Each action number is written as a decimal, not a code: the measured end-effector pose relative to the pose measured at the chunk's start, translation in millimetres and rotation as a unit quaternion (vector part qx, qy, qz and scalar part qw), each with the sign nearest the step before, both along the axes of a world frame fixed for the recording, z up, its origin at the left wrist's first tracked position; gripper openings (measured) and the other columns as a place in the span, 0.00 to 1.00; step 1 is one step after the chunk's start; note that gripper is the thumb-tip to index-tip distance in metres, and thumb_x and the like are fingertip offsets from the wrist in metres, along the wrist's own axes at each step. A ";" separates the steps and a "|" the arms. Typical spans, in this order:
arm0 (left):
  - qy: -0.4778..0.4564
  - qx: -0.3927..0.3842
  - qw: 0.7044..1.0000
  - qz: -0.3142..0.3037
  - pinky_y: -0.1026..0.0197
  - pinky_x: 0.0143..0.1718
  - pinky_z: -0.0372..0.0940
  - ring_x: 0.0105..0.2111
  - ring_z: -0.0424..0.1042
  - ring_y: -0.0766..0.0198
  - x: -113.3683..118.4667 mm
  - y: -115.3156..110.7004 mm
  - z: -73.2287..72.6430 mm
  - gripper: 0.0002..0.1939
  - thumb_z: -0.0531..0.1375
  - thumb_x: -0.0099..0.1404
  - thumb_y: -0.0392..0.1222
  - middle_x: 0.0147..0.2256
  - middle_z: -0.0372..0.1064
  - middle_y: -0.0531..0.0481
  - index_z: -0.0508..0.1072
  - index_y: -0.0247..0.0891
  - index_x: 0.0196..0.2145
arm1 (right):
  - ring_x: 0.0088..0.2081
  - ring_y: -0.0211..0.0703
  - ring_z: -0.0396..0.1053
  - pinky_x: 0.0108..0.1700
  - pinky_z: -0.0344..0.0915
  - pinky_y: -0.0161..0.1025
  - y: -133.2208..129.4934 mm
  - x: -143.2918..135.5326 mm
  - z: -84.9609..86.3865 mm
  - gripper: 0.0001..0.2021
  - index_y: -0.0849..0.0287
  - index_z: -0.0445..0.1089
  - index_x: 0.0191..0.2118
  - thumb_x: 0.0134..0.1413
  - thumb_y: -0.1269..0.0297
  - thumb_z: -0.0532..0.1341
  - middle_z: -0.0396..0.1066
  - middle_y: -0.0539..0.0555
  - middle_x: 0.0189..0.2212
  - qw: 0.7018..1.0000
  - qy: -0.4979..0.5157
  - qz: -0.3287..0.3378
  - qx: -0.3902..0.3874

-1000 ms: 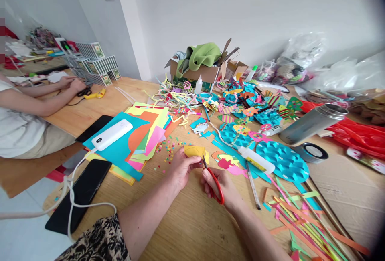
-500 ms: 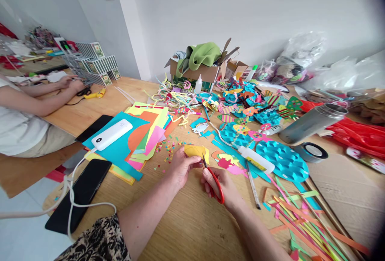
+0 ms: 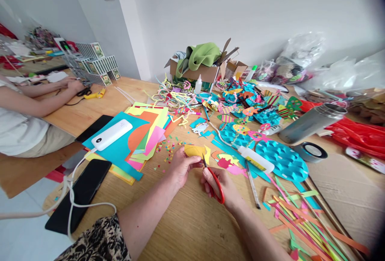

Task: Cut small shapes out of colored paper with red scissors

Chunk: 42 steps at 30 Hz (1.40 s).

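Between the thumb and fingers of my left hand [image 3: 182,168] is a piece of yellow paper [image 3: 194,151], its right edge partly cut so that a strip stands away. My right hand [image 3: 221,185] grips red-handled scissors [image 3: 217,185], whose blades meet the paper's right side. How far the blades are apart is hard to see. Just right of the paper lie cut paper shapes in pink, red and yellow [image 3: 225,162]. Tiny coloured scraps [image 3: 169,148] are scattered to the left of it.
Left are stacked coloured sheets [image 3: 120,160] under a white power bank [image 3: 112,134], its cable, and a black phone [image 3: 78,195]. Right are a glue bottle [image 3: 257,160], a pen [image 3: 253,185], paper strips [image 3: 300,213] and a steel flask [image 3: 313,122]. Another person's arms [image 3: 45,96] rest far left.
The scissors have cut a little further into the yellow paper, and a strip at its right edge now stands apart. Both hands stay almost in place.
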<state>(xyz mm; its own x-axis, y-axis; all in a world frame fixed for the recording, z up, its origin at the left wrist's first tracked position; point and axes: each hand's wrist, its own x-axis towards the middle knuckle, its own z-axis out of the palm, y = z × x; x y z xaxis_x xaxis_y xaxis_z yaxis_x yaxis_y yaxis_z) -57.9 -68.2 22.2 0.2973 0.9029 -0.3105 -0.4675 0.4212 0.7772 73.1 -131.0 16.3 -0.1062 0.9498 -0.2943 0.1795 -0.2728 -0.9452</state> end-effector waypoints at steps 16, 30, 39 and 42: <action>-0.005 -0.005 1.000 -0.002 0.63 0.30 0.68 0.27 0.74 0.64 -0.4 -0.2 0.8 0.22 0.69 0.43 0.32 0.30 0.75 0.50 0.69 0.35 0.37 | 0.14 0.32 0.58 0.17 0.51 0.30 -1.2 -0.9 0.2 0.32 0.61 0.64 0.24 0.49 0.30 0.55 0.62 0.48 0.13 1.000 0.002 -0.002 0.002; -0.009 -0.008 1.000 0.000 0.63 0.29 0.68 0.26 0.73 0.64 -0.6 0.8 -0.4 0.22 0.70 0.42 0.31 0.30 0.74 0.50 0.70 0.35 0.37 | 0.13 0.32 0.56 0.17 0.49 0.31 -0.5 -1.0 3.4 0.29 0.58 0.61 0.22 0.48 0.33 0.57 0.60 0.47 0.12 1.000 -0.010 -0.003 -0.005; -0.009 -0.008 1.000 -0.004 0.62 0.30 0.68 0.28 0.74 0.63 -1.3 1.0 1.0 0.21 0.69 0.43 0.31 0.32 0.75 0.49 0.70 0.35 0.36 | 0.12 0.32 0.55 0.16 0.48 0.31 -0.2 -1.2 4.0 0.29 0.58 0.59 0.20 0.47 0.32 0.57 0.60 0.47 0.11 1.000 -0.011 -0.002 0.001; -0.015 -0.009 1.000 -0.007 0.62 0.30 0.68 0.28 0.73 0.64 -1.4 1.5 0.3 0.21 0.70 0.42 0.32 0.31 0.75 0.49 0.70 0.35 0.36 | 0.12 0.32 0.55 0.16 0.48 0.31 0.0 -0.9 3.5 0.28 0.58 0.59 0.20 0.47 0.34 0.59 0.60 0.47 0.11 1.000 -0.009 -0.004 0.000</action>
<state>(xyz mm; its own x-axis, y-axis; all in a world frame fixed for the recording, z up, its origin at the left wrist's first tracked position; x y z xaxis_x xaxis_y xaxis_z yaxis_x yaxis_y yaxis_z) -59.3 -66.7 22.4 0.3199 0.8927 -0.3174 -0.4850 0.4421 0.7545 72.1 -131.0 19.9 -0.0943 0.9503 -0.2967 0.1938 -0.2748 -0.9418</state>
